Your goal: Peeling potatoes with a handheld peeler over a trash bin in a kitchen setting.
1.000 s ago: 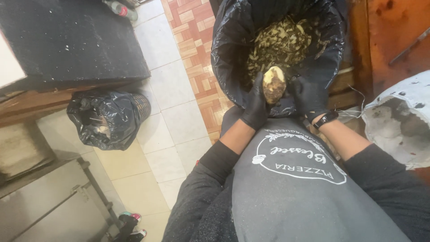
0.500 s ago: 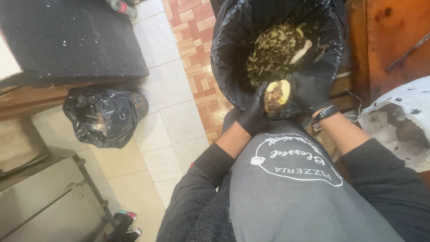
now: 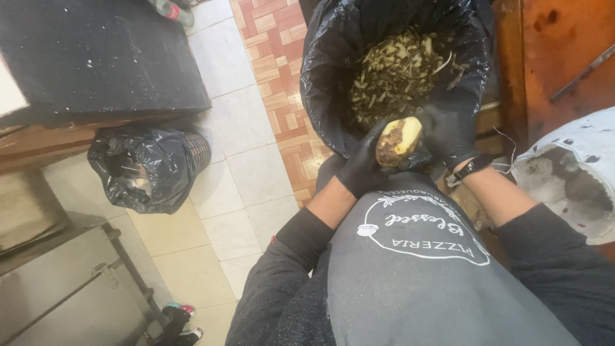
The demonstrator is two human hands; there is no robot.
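Potato [image 3: 398,141], half peeled, gripped by gloved left hand [image 3: 362,168] over peel-filled bin bag [image 3: 333,77], right hand [image 3: 448,131] fingers clenched, contents unseen; remaining brown skin probably needs turning up.

Lighting is soft, even daylight with no single visible source. The white floor tiles [image 3: 246,170] at left centre are the brightest area and show no glare. Shadows are weak and diffuse. The black bin bag [image 3: 333,77] at far right carries dull highlights along its folds; its inside is dim, yet the peelings [image 3: 397,77] remain legible. The black gloves merge with the bag, with low contrast. The potato [image 3: 398,141] is slightly soft. The near apron [image 3: 410,282] is mildly blurred. Straight lines bend at the left edge, indicating wide-angle distortion.
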